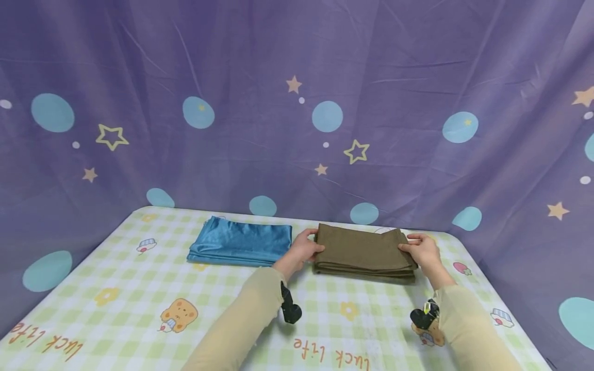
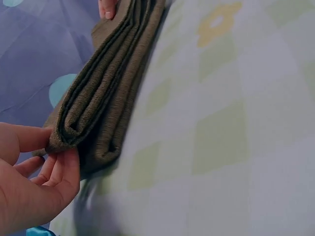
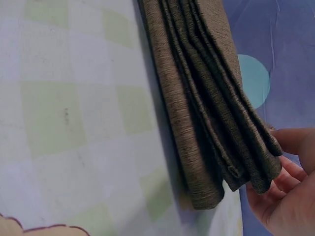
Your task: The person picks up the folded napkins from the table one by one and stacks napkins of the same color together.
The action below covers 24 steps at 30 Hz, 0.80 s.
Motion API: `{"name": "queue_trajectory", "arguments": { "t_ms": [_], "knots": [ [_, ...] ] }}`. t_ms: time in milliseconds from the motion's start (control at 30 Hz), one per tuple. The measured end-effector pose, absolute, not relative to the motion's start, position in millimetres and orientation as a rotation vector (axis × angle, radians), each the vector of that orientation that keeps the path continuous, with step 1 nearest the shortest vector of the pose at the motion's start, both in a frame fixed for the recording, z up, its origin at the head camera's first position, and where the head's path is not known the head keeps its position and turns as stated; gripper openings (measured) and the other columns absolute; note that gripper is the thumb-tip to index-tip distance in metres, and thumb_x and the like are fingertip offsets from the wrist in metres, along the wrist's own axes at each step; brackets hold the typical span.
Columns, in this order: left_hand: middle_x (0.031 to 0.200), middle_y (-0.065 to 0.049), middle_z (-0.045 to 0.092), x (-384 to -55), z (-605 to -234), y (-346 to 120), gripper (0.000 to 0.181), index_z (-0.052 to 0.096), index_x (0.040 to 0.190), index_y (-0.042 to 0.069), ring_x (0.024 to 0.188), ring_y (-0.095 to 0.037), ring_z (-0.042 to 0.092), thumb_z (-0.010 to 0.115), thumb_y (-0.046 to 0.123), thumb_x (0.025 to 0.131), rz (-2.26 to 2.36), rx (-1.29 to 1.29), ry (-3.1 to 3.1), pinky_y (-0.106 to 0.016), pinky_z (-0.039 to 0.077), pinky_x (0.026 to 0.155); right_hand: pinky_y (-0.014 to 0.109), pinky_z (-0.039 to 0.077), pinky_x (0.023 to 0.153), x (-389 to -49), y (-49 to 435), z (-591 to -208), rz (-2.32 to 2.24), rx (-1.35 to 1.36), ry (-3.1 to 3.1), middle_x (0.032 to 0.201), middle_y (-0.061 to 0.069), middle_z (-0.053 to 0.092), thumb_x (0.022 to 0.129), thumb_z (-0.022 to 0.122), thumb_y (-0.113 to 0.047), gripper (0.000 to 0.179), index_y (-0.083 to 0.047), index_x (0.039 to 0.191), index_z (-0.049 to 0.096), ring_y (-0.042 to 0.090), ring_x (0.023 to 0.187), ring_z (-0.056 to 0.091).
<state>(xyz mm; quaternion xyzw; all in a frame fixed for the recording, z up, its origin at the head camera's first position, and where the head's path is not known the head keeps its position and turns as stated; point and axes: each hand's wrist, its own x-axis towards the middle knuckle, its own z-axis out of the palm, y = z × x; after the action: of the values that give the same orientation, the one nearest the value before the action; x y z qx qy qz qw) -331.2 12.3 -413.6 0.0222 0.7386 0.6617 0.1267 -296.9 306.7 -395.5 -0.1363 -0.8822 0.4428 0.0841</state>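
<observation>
A folded brown cloth (image 1: 362, 250) lies in several layers near the far side of the table. My left hand (image 1: 303, 248) pinches its left end, thumb on top and fingers beneath the upper layers, as the left wrist view shows with the cloth's folded edge (image 2: 106, 83). At the opposite end my right hand (image 1: 423, 252) pinches the upper layers between thumb and fingers. In the right wrist view the lowest fold (image 3: 182, 132) hangs outside that grip, close over the tablecloth. Just left of my left hand lies a folded shiny blue cloth (image 1: 243, 242).
A green-and-white checked tablecloth (image 1: 139, 288) with printed bears and flowers covers the table. Behind it hangs a purple curtain (image 1: 260, 149) with stars and blue dots. Black wrist cameras sit under both sleeves (image 1: 246, 314).
</observation>
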Motion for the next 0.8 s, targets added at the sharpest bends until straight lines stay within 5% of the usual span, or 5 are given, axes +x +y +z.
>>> {"name": "queue_trajectory", "arguments": {
  "t_ms": [233,500,800],
  "knots": [
    [0.087,-0.013,0.058,-333.5,-425.8,13.7,0.051,0.046,0.129,0.006,0.060,-0.012,0.056,0.062,-0.001,0.081,1.934,-0.005,2.174,-0.025,0.048,0.054,0.020,0.045,0.056,-299.0,307.2,-405.4,1.305,-0.435,-2.660,0.106,0.026,0.060,0.080,0.067,-0.013,0.049,0.009,0.119,0.049,0.004,0.065,0.055],
    [0.113,-0.020,0.056,-331.5,-429.0,12.8,0.050,0.049,0.128,0.007,0.068,-0.013,0.057,0.063,0.000,0.081,1.902,-0.045,2.215,-0.025,0.049,0.058,0.034,0.046,0.075,-297.1,306.0,-414.2,1.272,-0.500,-2.690,0.114,0.027,0.057,0.080,0.066,-0.018,0.053,0.007,0.123,0.046,0.038,0.099,0.056],
    [0.105,-0.019,0.056,-333.9,-429.0,10.5,0.048,0.051,0.124,0.005,0.060,-0.011,0.052,0.061,-0.008,0.078,1.930,-0.101,2.175,-0.023,0.046,0.053,0.042,0.042,0.086,-298.5,307.3,-422.5,1.313,-0.540,-2.660,0.118,0.028,0.054,0.080,0.065,-0.017,0.056,0.007,0.126,0.043,0.040,0.106,0.052]
  ]
}}
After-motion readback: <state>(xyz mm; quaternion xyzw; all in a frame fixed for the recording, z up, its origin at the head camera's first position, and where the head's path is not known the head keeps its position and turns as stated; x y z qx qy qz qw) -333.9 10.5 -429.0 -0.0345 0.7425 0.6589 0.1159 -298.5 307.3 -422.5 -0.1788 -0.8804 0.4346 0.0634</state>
